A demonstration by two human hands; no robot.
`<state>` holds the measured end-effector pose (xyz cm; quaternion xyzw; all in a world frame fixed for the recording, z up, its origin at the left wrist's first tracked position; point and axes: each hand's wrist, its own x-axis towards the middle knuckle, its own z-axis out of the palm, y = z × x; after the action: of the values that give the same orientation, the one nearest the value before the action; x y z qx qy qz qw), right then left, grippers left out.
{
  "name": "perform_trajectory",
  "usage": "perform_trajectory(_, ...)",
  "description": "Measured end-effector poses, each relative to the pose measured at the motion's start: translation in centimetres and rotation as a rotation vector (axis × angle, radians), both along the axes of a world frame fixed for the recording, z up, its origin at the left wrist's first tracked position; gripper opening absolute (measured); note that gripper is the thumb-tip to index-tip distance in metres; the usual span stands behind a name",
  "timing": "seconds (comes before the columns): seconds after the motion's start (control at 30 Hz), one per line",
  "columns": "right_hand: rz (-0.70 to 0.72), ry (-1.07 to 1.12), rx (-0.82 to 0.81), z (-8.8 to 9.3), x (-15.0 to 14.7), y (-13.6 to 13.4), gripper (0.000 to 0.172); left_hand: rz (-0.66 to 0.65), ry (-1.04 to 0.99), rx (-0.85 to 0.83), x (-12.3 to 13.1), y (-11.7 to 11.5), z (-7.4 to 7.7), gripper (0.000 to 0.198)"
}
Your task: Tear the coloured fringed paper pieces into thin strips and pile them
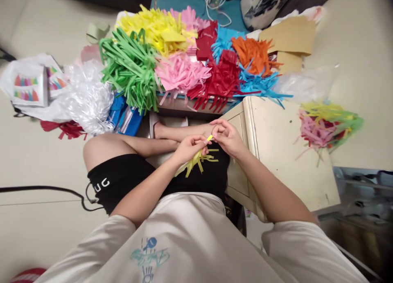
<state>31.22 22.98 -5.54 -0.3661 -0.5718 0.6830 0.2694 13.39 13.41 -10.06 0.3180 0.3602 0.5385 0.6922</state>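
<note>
A yellow fringed paper tassel [196, 163] hangs over my lap, its strips spread on the black shorts. My left hand [192, 148] is closed around its upper part, with a narrow rolled end sticking out past the thumb. At that end, the thumb and forefinger of my right hand [226, 138] are pinched together, beside or just touching the yellow tip. Whether they hold the tip itself or something thin I cannot make out. The other fingers of the right hand are curled loosely.
Ahead lie heaps of cut paper fringe: green [130, 68], yellow [156, 29], pink [182, 72], red [225, 76], orange [254, 54] and blue [260, 84]. A cream cabinet [285, 160] at right carries mixed-colour tassels [325, 125]. White string [89, 95] and plastic packets [29, 86] sit left.
</note>
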Motion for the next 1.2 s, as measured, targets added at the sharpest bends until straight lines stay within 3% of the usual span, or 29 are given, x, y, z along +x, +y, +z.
perform_trajectory(0.37,0.179,-0.195,0.145,1.4,0.0,0.5,0.066,-0.061,0.125,-0.042,-1.1,-0.7,0.1,0.037)
perform_trajectory(0.67,0.24,-0.287,0.22,1.4,0.0,0.1,0.063,-0.065,0.135,-0.061,-0.9,-0.6,0.2,0.052)
perform_trajectory(0.93,0.226,-0.27,0.18,1.2,-0.1,0.2,0.064,-0.033,0.154,-0.024,-1.1,-0.6,-0.1,0.055)
perform_trajectory(1.2,0.235,-0.317,0.159,1.5,0.6,0.9,0.044,-0.023,0.141,-0.031,-1.0,-0.5,-0.5,0.053)
